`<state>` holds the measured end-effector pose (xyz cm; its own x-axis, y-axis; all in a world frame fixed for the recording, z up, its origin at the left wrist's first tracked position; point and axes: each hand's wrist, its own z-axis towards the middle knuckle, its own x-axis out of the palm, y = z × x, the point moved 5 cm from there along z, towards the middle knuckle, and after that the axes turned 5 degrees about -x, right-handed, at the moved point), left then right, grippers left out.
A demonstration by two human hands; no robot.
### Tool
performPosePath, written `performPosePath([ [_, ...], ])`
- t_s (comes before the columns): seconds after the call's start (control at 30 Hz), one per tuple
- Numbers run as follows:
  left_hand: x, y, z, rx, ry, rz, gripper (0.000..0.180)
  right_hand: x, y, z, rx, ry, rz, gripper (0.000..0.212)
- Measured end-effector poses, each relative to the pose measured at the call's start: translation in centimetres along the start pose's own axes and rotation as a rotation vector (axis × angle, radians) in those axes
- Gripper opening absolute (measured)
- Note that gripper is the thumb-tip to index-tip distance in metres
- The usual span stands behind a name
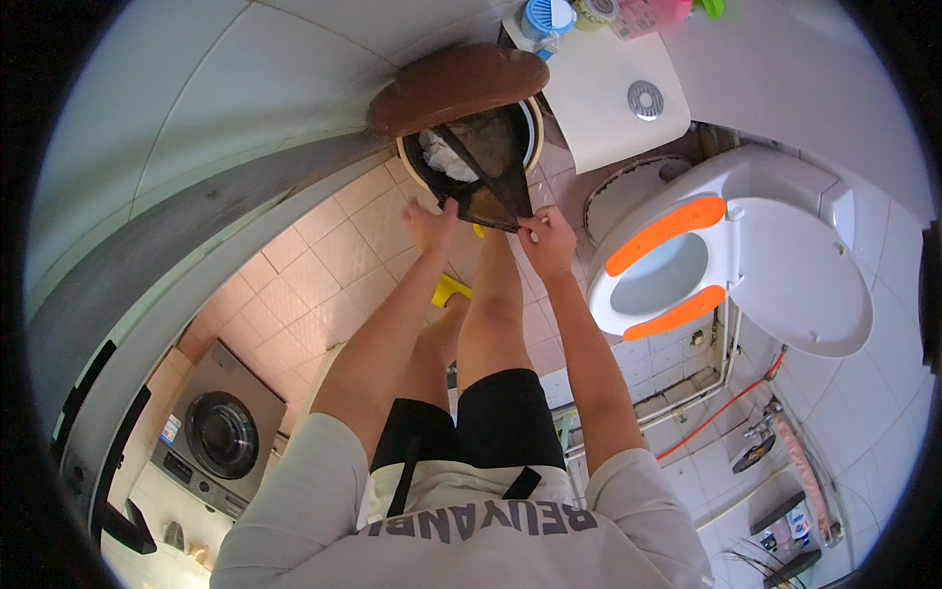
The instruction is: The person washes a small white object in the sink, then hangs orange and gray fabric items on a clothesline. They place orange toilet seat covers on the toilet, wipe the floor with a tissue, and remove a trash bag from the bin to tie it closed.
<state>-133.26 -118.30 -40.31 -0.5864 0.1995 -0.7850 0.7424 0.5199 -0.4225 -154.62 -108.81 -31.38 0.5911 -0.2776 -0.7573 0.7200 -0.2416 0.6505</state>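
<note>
Bag liner (509,187) is slanting across the bin (538,137) to the right hand (549,243), which is pinching its near corner, while the left hand (430,228) is hovering loosely open, apparently empty, beside its left edge.

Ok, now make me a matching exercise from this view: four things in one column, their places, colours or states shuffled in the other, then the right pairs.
Things:
1. black bag
2. brown lid
3. toilet seat pads
4. washing machine

Descriptions:
A. orange
B. at the lower left of the picture
C. pinched at its edge by the right hand
D. open, at the far side of the bin

Right pairs: 1-C, 2-D, 3-A, 4-B.
</note>
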Motion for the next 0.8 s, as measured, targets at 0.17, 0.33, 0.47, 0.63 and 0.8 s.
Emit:
performPosePath([
  [0.17,-2.5,-12.1,-3.8,1.287,0.152,0.667,0.046,-1.8,-1.8,-2.0,0.091,-0.055,0.048,0.016],
  [0.33,0.6,-10.7,-1.1,0.836,0.596,0.671,0.018,-4.2,-4.1,-1.4,0.223,-0.432,0.187,0.013],
  [0.47,0.6,-13.5,-4.9,0.793,0.574,0.468,0.015,-1.2,-10.6,-4.8,0.731,-0.714,0.687,0.020],
  [0.63,-1.1,-14.3,-2.0,0.791,0.227,0.343,0.025,1.7,-14.1,-8.6,1.223,-0.845,1.031,0.034],
  [0.8,0.2,-9.8,5.8,1.026,-0.029,0.739,0.043,2.5,-10.4,-5.5,1.218,-0.312,0.844,0.057],
])
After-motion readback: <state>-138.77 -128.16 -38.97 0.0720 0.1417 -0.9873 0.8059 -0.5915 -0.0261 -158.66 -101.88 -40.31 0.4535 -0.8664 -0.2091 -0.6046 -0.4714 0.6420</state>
